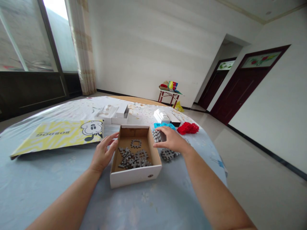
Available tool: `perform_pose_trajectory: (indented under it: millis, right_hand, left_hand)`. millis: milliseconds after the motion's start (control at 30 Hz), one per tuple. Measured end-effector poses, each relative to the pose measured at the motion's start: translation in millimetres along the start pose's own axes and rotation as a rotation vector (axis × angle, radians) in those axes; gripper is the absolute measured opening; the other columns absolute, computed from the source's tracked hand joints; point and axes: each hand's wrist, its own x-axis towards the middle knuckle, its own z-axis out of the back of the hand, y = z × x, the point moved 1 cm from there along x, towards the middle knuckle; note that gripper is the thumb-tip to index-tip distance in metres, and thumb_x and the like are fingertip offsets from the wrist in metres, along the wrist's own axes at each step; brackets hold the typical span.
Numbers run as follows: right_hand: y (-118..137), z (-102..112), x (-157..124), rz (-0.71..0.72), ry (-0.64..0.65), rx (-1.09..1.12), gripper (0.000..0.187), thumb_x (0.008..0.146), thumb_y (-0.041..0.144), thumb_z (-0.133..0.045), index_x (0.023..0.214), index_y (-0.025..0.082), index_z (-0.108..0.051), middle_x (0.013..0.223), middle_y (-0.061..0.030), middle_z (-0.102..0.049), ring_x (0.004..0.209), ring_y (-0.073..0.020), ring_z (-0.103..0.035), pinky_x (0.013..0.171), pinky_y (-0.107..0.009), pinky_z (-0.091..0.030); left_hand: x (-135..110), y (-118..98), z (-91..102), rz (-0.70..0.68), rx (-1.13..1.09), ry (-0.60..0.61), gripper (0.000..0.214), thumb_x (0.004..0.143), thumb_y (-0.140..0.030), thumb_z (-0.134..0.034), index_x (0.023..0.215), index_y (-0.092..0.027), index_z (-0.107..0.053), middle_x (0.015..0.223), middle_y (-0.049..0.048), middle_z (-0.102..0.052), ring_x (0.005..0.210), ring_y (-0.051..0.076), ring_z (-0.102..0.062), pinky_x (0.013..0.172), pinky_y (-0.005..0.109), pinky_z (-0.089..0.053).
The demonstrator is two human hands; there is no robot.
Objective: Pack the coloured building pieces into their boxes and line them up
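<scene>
An open white cardboard box [135, 179] with a brown inside sits on the table in front of me. Grey interlocking plastic pieces [134, 159] lie loose on its bottom, one square piece [136, 143] apart from the pile. My left hand [103, 151] is against the box's left wall, thumb and fingers curved along it. On the other side my right hand [171, 140] presses thumb and fingertips to the right wall, with a gap between them. Behind and under that hand are more grey pieces [168, 155], partly hidden by it.
A yellow and white BOBDOG box lid [59, 134] lies at left. Behind stand white boxes [112, 113] and, farther right, a white molded piece [161, 115]. Blue pieces [165, 125] and red pieces [188, 128] are heaped near the right table edge. A small side table [170, 92] stands by the wall.
</scene>
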Motion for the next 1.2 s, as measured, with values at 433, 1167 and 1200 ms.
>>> perform_pose_trajectory:
  millis: [433,1167,1200]
  right_hand:
    - [21.0,-55.0,53.0,0.063,-0.107,0.059,0.072,0.068,0.052,-0.067,0.127,0.016,-0.046,0.126,-0.0135,-0.052,0.12,-0.0249,-0.044,0.102,-0.04,-0.034]
    - [-127.7,-33.2,-78.3,-0.643,-0.567,-0.177,0.056,0.069,0.045,-0.061,0.115,0.014,-0.055,0.119,-0.0165,-0.055,0.112,-0.0292,-0.049,0.095,-0.044,-0.038]
    - [-128.1,-34.6,-78.8,-0.651,-0.54,-0.178,0.056,0.069,0.044,-0.061,0.116,0.014,-0.054,0.12,-0.0163,-0.055,0.113,-0.0291,-0.049,0.095,-0.043,-0.039]
  left_hand:
    - [-1.7,-2.3,0.9,0.002,-0.04,-0.003,0.045,0.084,-0.043,-0.043,0.118,-0.016,-0.057,0.107,0.0091,-0.064,0.095,0.02,-0.06,0.085,0.032,-0.046]
    - [3.5,12.7,-1.4,0.023,0.018,0.021,0.051,0.083,-0.049,-0.041,0.12,-0.017,-0.055,0.11,0.0074,-0.063,0.1,0.021,-0.057,0.087,0.031,-0.043]
    - [3.5,12.6,-1.3,0.026,0.019,0.019,0.051,0.083,-0.049,-0.041,0.12,-0.017,-0.056,0.111,0.0076,-0.063,0.1,0.021,-0.057,0.088,0.031,-0.043]
